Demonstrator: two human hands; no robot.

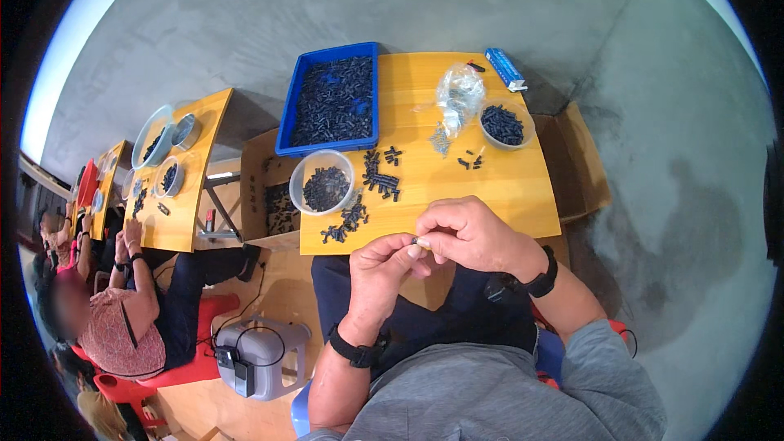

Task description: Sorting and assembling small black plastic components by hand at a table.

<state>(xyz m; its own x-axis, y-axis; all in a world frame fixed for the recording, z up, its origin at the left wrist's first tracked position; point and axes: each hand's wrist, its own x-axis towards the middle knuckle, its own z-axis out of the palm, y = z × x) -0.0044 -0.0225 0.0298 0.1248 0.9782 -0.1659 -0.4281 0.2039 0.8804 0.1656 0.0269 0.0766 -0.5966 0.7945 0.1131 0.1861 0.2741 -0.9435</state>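
Together, left hand (380,271) and right hand (467,233) pinch a small dark part (416,240) at fingertips, just beyond them wooden table edge (523,223), clear plastic bowl (304,171) of black cylinders further ahead.

On my table (506,188) the tray (333,98) lies far left, one bowl (323,182) in front of it, the bag (459,94) and another bowl (505,125) to its right, loose parts (380,175) between them.
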